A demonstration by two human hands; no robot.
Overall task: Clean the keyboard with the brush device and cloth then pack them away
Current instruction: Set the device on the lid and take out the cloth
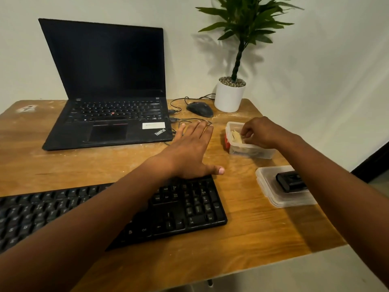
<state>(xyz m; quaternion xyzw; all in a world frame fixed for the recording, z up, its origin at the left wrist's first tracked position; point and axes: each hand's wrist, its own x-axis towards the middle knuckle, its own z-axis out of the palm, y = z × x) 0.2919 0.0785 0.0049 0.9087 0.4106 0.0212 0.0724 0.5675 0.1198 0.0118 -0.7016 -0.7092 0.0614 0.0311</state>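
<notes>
- The left hand (190,152) lies flat above the table (242,234), its fingers (197,131) straight and slightly apart, holding nothing; the thumb sticks out to the right, just past the far edge of the keyboard (189,207).
- The keyboard, black, sits at the near left of the table, and the left forearm crosses over its middle.
- The right hand (260,133) reaches into a clear plastic container (250,151), and its curled fingers pinch a pale cloth (236,137) that lies inside.
- The container stands right of the left hand, in front of the white pot; something red shows against its left wall, but what it is I cannot tell.
- The container's clear lid (271,186) lies flat on the table nearer the person, at the right edge.
- A small black brush device (289,181) rests on that lid, partly hidden by the right forearm.
- An open black laptop (109,114) with a dark screen stands at the far left of the table.
- A black wired mouse (200,109) lies between the laptop and a potted plant (230,93) at the far right corner.
- Thin cables (189,120) trail on the table from the laptop's right side, passing under the left fingertips.
</notes>
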